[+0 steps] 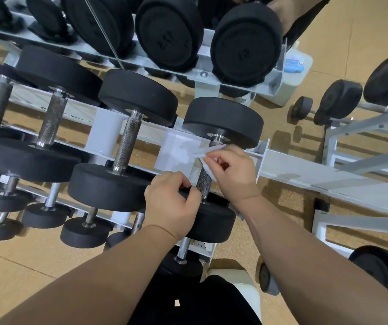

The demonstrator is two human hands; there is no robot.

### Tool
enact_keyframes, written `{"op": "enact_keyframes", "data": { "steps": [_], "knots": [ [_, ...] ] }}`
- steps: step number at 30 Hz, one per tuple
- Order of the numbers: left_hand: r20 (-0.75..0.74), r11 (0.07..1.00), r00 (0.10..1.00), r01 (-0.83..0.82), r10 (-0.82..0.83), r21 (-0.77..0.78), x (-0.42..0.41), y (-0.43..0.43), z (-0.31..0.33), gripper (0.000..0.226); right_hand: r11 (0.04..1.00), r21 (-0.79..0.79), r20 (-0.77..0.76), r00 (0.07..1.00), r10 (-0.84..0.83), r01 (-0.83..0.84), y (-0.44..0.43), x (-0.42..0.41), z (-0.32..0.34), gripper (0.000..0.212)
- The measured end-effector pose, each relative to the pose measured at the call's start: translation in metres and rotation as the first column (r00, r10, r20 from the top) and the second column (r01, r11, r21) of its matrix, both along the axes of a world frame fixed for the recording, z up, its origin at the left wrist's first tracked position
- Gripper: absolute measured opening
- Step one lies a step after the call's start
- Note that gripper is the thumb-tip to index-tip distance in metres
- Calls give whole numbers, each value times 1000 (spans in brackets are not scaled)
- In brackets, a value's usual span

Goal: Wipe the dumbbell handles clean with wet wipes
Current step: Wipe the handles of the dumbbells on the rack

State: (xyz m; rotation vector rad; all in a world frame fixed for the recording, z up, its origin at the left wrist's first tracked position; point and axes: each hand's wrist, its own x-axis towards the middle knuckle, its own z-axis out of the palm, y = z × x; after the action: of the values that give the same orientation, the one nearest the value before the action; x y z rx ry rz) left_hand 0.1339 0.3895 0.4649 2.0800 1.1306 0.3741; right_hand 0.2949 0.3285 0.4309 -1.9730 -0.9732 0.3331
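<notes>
- White rack (108,134), middle tier: neighbouring dumbbell (127,137), knurled steel grip, black ends.
- Left hand (171,202): fingers curled over rim of near black end of task dumbbell (214,221), gripping it.
- Handle (204,184): knurled, at right end of middle tier, between both hands.
- Wet wipe (208,170): white, pressed against upper handle.
- Right hand (232,170): pinching wet wipe between thumb and fingers.
- Upper tier: embossed "12" on top dumbbell (247,48); marks on its left neighbour illegible.
- Pack (293,64) beyond rack end: blue label, text unreadable.

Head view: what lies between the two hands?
The knurled handle, lower stretch bare, between the left hand on the weight and the right hand holding the wipe. Head view.
</notes>
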Motion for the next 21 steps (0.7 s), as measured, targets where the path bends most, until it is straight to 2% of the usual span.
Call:
{"op": "enact_keyframes", "data": {
  "steps": [4,7,10,13,19,21],
  "knots": [
    [1,1000,1000,2,-2,-3,0,0,1,17,991,-2,79,988,132,-132,-18,-4,-9,38],
    [-3,1000,1000,4,-4,-8,0,0,1,19,987,-11,88,984,158,-158,-14,3,-10,28],
    [-8,1000,1000,0,0,-18,0,0,1,22,998,5,107,992,60,-61,3,13,-5,16],
    [-10,1000,1000,-3,3,-18,0,0,1,25,1000,23,104,994,-16,13,10,16,-1,14],
    [0,1000,1000,-7,7,-26,1,-1,2,17,956,-28,146,945,294,-293,-19,9,-9,20],
    [3,999,1000,-11,11,-30,1,-1,2,16,960,-54,197,939,281,-276,-9,13,-5,17]
  ]
}}
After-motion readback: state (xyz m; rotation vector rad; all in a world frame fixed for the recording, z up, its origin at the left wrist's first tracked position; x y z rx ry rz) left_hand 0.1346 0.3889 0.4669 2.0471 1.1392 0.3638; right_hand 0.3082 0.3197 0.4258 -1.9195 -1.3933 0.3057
